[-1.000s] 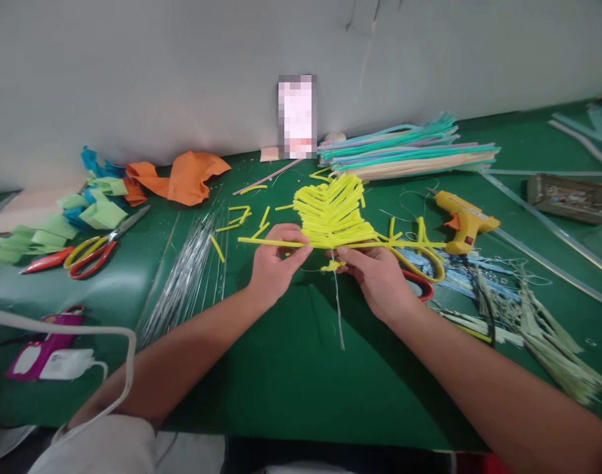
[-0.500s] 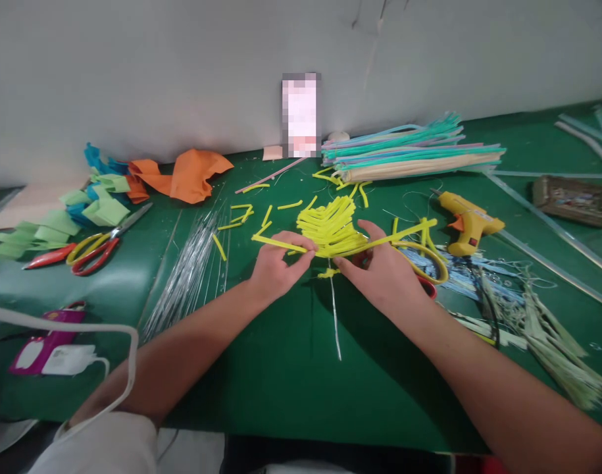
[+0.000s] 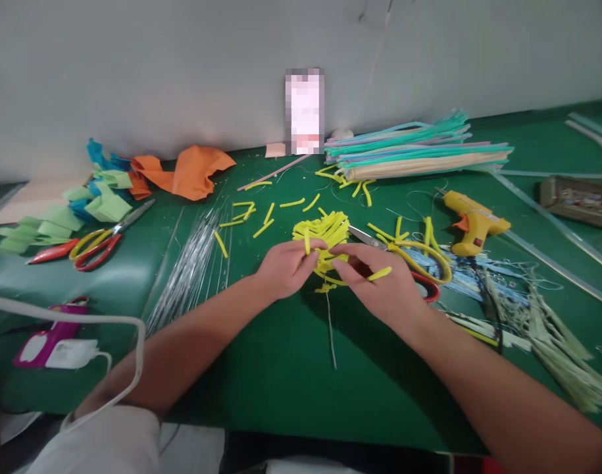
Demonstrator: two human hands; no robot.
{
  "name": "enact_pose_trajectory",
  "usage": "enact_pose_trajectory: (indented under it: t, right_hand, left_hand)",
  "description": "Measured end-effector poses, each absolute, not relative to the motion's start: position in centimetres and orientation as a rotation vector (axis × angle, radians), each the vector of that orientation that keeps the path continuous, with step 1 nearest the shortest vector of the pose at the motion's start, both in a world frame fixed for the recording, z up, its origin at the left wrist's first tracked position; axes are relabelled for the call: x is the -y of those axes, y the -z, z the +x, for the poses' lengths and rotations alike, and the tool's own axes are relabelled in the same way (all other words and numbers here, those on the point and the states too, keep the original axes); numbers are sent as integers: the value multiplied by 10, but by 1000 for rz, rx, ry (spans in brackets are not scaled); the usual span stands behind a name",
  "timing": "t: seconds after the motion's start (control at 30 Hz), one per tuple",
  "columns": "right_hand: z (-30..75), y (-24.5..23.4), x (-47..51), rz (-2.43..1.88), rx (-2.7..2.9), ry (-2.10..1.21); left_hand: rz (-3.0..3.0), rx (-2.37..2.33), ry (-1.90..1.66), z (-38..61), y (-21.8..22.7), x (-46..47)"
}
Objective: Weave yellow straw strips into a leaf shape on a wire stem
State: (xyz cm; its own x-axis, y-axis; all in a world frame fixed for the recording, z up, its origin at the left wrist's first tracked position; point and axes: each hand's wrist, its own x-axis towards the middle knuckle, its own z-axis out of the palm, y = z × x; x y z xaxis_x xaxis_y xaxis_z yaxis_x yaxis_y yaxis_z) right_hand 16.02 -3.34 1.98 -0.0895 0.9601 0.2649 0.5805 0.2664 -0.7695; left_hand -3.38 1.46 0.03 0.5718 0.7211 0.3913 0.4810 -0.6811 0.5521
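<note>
A leaf-shaped piece woven from yellow pipe cleaners (image 3: 325, 230) lies on the green table (image 3: 281, 382), with a thin wire stem (image 3: 330, 329) running toward me. My left hand (image 3: 285, 266) pinches a yellow pipe cleaner at the piece's lower left edge. My right hand (image 3: 379, 283) pinches the same strand from the right, its loose end sticking out over the fingers. Both hands meet at the base of the piece.
Yellow-and-red scissors (image 3: 409, 257) lie just right of my hands, a yellow glue gun (image 3: 471, 220) beyond them. Wire bundle (image 3: 187, 276) to the left, other scissors (image 3: 100, 240), paper scraps (image 3: 98, 204), orange cloth (image 3: 192, 171), a straw bundle (image 3: 419, 155), cut yellow bits (image 3: 266, 217).
The long yellow pipe cleaner, held out straight a second ago, has been folded in over the woven piece. Both hands have drawn together at its base.
</note>
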Motion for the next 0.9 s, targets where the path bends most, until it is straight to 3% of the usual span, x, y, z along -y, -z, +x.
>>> enact_pose_trajectory:
  t: [0.17, 0.37, 0.5, 0.73, 0.9]
  right_hand:
    - [152, -19, 32, -1253, 1557, -935]
    - [147, -12, 22, -1171, 1753, -647]
    - [146, -10, 19, -1126, 1812, -626]
    - [147, -8, 17, -1188, 1827, -655]
    - [149, -3, 15, -1141, 1879, -590]
  left_hand:
    - [2591, -957, -783, -28, -5, -12]
    - [2760, -1053, -788, -16, -4, -6]
    - [2804, -1011, -845, -19, -4, -5]
    - [2417, -842, -1458, -24, -31, -3]
    - [2218, -863, -1301, -11, -45, 3]
